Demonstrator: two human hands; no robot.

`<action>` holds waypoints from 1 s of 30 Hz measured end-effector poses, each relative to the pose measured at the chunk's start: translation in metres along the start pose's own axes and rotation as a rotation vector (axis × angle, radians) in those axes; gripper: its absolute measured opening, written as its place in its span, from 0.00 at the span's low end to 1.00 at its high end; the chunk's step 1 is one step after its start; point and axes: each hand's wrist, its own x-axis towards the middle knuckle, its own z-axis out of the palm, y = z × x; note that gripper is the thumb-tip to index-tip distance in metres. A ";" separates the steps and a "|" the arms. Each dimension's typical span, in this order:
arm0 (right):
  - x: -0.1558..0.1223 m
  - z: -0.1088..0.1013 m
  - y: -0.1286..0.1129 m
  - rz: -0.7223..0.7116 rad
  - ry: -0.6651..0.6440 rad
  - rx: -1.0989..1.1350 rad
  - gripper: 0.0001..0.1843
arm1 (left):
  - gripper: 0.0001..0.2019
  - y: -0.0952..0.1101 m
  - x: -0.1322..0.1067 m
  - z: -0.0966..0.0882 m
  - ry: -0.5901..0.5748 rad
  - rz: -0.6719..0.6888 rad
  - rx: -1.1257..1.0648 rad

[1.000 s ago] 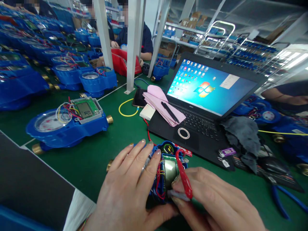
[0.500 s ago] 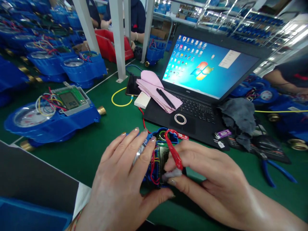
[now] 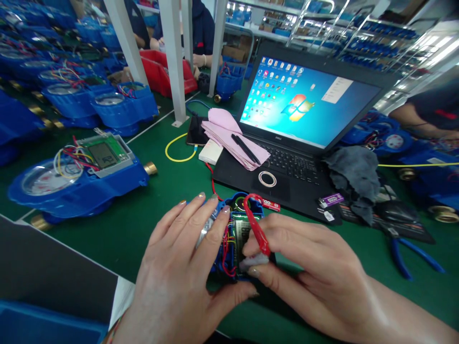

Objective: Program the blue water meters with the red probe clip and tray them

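Meter (image 3: 234, 239) lies on the bench (image 3: 125, 243) before the laptop (image 3: 297, 119), the left hand (image 3: 182, 253) spread over it, seemingly for steadiness, while the right hand (image 3: 308, 258) pinches a grey piece (image 3: 254, 261) at its display (image 3: 243, 229).

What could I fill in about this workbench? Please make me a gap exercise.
1. The hand spread palm-down over the opened water meter is the ____ one.
2. The folded cloth partly on the laptop is ____.
3. The pliers have ____ handles.
4. The bin partly behind a white post is ____.

Missing words: left; pink; blue; red.
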 end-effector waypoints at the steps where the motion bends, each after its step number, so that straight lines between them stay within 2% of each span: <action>1: -0.002 0.000 -0.001 -0.013 0.000 -0.018 0.05 | 0.34 0.000 0.000 0.000 -0.011 -0.003 0.001; 9: -0.012 0.000 -0.008 -0.119 0.023 -0.163 0.06 | 0.31 0.002 0.000 -0.002 -0.038 -0.033 0.013; 18: -0.012 0.011 0.000 -0.118 0.071 -0.058 0.05 | 0.33 0.001 0.001 -0.002 -0.016 0.015 0.066; 24: -0.007 0.012 0.002 -0.123 0.111 -0.019 0.04 | 0.33 0.002 0.000 -0.001 -0.012 -0.004 0.093; 30: -0.007 0.011 0.004 -0.089 0.082 0.020 0.04 | 0.33 0.004 -0.001 -0.001 -0.002 -0.024 0.069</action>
